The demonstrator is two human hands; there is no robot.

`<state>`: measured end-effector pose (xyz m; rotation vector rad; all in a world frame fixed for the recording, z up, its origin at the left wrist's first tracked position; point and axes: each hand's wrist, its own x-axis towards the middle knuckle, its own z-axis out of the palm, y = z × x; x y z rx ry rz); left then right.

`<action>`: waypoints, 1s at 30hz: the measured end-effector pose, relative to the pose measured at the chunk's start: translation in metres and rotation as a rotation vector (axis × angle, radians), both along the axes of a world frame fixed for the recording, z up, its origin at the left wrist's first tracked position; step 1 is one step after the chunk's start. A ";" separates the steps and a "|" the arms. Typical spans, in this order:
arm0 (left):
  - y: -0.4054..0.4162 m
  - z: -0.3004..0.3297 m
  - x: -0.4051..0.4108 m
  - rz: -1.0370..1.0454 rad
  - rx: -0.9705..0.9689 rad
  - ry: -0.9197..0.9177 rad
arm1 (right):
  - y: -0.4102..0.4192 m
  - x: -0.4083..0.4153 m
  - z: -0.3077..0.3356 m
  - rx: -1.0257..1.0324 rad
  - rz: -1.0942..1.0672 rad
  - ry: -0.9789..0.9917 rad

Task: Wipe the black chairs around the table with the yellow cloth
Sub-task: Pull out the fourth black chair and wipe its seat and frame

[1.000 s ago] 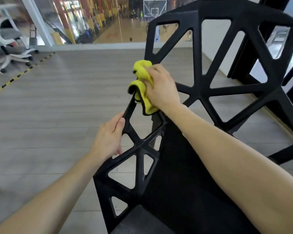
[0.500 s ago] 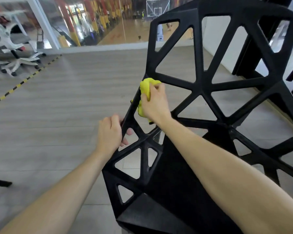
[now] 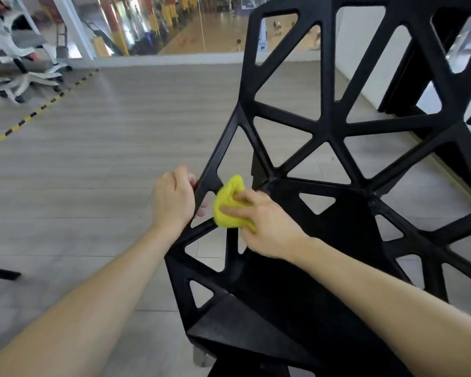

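Observation:
A black chair [image 3: 329, 131] with an open triangular lattice fills the right half of the head view, its seat below my arms. My left hand [image 3: 174, 198] grips the chair's left side strut, fingers curled round it. Just to its right, my right hand [image 3: 264, 219] holds the bunched yellow cloth [image 3: 229, 206] and presses it against the lattice where the left side meets the seat. Part of the cloth is hidden under my fingers.
Grey plank floor [image 3: 93, 159] spreads to the left, crossed by a yellow-black tape line [image 3: 38, 110]. White office chairs [image 3: 14, 58] are stacked at the far left. A dark leg [image 3: 0, 272] pokes in at the left edge. Dark frames [image 3: 408, 85] stand behind the chair.
My right hand has slid the cloth down the chair's left strut toward the seat. My left hand has taken a firmer grip on the same strut.

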<state>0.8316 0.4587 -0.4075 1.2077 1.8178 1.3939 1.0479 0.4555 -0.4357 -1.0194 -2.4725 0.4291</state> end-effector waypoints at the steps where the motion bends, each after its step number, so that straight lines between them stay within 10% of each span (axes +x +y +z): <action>1: -0.001 0.002 0.002 -0.012 -0.005 0.024 | 0.002 0.017 -0.001 -0.034 -0.001 -0.088; 12: 0.004 0.000 0.001 -0.094 -0.090 0.337 | 0.012 0.029 -0.007 -0.068 -0.097 -0.141; 15: 0.006 0.002 -0.001 -0.084 -0.116 0.311 | 0.015 0.008 0.000 -0.058 -0.302 -0.162; 19: 0.012 0.003 -0.006 -0.084 -0.120 0.284 | -0.053 -0.032 -0.007 -0.051 0.186 0.046; 25: 0.007 0.003 -0.004 -0.063 -0.090 0.108 | -0.001 -0.020 0.011 -0.073 -0.070 0.020; 30: 0.006 -0.002 -0.007 -0.064 -0.019 0.027 | 0.016 -0.049 0.064 0.084 -0.295 0.480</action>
